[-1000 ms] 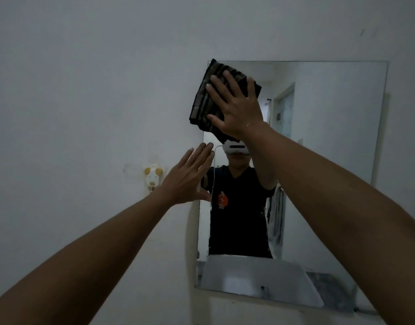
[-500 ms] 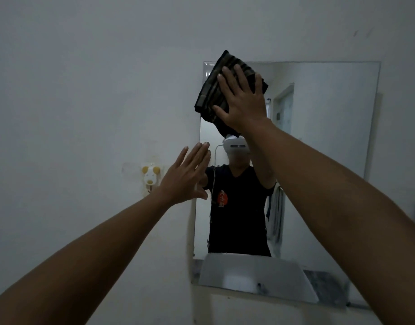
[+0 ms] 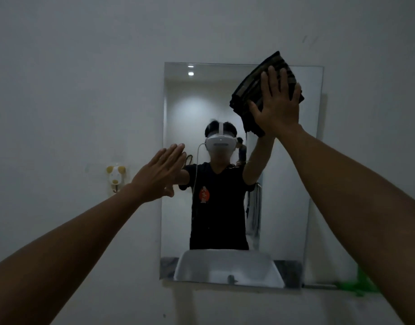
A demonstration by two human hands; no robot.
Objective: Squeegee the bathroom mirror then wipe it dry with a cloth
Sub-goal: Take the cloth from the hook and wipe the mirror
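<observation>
A frameless rectangular mirror [image 3: 283,207] hangs on the pale wall. My right hand [image 3: 276,106] presses a dark striped cloth [image 3: 251,90] flat against the mirror's upper right part, fingers spread over it; the cloth's top corner reaches just above the mirror's top edge. My left hand [image 3: 160,174] is flat and empty, fingers together, resting at the mirror's left edge at mid height. No squeegee is in view.
A small yellow-and-white hook [image 3: 115,175] sticks to the wall left of the mirror. Something green [image 3: 358,283] lies at the lower right, behind my right forearm. The mirror reflects a white basin, a person in a headset and a doorway.
My right hand has slid the cloth from the mirror's upper left corner across to its upper right part. My left hand stays at the mirror's left edge.
</observation>
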